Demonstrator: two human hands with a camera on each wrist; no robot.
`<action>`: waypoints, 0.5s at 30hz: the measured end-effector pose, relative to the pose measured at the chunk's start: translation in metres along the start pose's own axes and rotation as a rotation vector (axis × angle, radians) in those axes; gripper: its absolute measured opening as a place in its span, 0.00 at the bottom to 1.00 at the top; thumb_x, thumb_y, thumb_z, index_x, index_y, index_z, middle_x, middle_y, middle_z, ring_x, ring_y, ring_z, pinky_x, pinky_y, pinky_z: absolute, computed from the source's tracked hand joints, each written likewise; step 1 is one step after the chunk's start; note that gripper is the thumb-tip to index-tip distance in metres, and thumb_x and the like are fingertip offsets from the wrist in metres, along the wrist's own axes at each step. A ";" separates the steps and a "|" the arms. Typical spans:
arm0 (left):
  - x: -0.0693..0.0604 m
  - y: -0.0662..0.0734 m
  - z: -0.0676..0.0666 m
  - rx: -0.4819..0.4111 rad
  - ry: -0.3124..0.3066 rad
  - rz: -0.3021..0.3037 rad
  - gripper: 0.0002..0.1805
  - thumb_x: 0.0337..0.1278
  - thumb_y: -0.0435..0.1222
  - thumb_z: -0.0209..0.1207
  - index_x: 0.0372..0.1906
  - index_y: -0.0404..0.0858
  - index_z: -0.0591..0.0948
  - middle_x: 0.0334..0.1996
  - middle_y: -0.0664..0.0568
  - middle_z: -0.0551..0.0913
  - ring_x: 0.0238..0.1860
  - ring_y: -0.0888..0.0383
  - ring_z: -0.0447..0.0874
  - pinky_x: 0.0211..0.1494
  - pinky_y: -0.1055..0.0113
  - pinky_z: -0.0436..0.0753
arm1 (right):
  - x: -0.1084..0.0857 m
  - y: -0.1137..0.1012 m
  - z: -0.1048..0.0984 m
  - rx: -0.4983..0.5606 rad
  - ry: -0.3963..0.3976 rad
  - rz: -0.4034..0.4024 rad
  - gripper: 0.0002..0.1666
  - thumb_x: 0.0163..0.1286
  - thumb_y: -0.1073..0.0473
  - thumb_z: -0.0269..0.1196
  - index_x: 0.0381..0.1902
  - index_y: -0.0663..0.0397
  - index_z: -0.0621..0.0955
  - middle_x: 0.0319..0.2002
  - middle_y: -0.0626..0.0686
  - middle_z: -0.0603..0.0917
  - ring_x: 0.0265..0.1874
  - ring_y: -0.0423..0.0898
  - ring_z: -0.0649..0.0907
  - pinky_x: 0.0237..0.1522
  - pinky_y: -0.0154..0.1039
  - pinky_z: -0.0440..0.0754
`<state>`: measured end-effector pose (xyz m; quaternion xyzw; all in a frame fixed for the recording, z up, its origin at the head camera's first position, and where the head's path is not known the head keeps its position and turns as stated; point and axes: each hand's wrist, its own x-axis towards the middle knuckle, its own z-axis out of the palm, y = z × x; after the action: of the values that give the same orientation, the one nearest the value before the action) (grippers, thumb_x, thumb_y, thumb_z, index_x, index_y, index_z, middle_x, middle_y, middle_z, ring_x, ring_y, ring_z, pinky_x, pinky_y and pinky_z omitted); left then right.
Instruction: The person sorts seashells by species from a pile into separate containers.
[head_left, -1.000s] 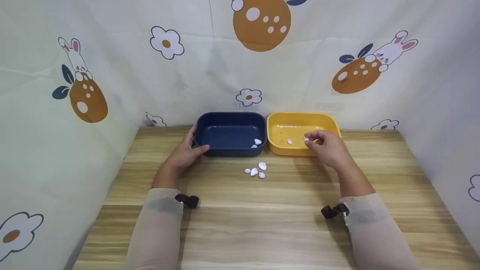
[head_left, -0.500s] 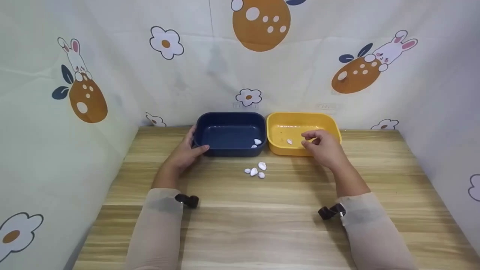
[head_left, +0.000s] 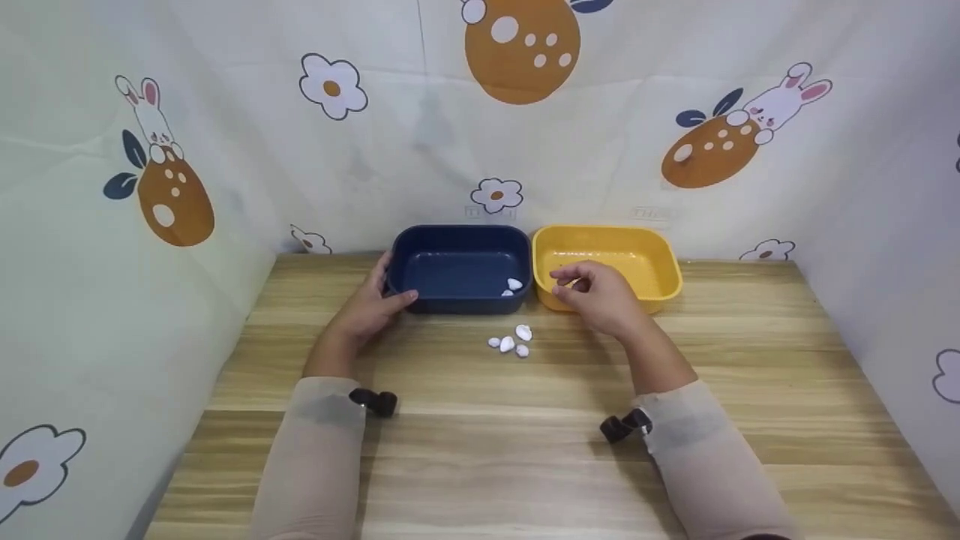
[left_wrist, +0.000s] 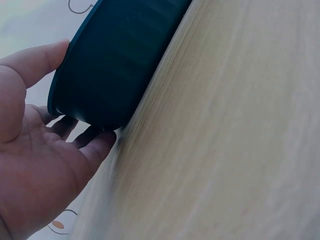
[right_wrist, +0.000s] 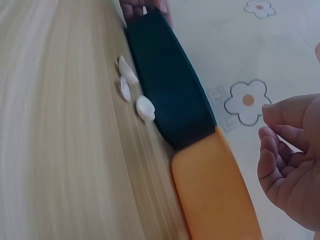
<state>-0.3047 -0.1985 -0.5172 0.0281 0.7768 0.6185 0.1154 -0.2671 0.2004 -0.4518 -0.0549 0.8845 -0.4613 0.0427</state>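
Observation:
At the left end of the dark blue plastic box [head_left: 461,270], my left hand [head_left: 367,307] grips the wall, thumb at the front; the left wrist view shows fingers [left_wrist: 102,145] against its outside. Two white seashells [head_left: 514,284] lie in this box's right front corner. My right hand [head_left: 600,300] hovers over the front left of the yellow plastic box [head_left: 660,262]. Its thumb and forefinger are bent and slightly apart, and nothing shows between them. The hand covers part of the yellow box's inside. Several more white seashells [head_left: 508,344] lie on the table before the boxes.
Both boxes stand side by side against a patterned cloth backdrop [head_left: 420,150] at the back of the wood-grain table [head_left: 480,450]. Cloth also hangs at the left and right sides. A black wrist camera [head_left: 381,403] sits on the left sleeve, and another [head_left: 621,429] on the right.
The white piece pinched in my right hand a second ago is gone from its fingers. That hand has moved left over the yellow box, covering the shell seen there. My left hand has stayed put.

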 end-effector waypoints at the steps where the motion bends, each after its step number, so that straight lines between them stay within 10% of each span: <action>1: 0.000 0.000 0.000 0.002 -0.001 -0.001 0.56 0.72 0.40 0.67 0.89 0.52 0.41 0.90 0.50 0.42 0.90 0.51 0.38 0.92 0.53 0.42 | 0.000 -0.002 0.003 0.007 -0.002 -0.008 0.18 0.73 0.56 0.71 0.58 0.53 0.88 0.48 0.53 0.89 0.42 0.48 0.81 0.41 0.33 0.80; 15: -0.001 0.002 0.000 -0.013 -0.010 -0.009 0.55 0.74 0.38 0.65 0.89 0.51 0.39 0.90 0.51 0.38 0.90 0.53 0.34 0.92 0.55 0.41 | -0.006 -0.005 0.023 0.016 -0.072 -0.087 0.15 0.71 0.58 0.72 0.54 0.53 0.89 0.45 0.53 0.91 0.42 0.47 0.83 0.46 0.37 0.82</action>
<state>-0.3042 -0.1984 -0.5154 0.0270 0.7723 0.6228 0.1225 -0.2583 0.1798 -0.4602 -0.1095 0.8756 -0.4674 0.0547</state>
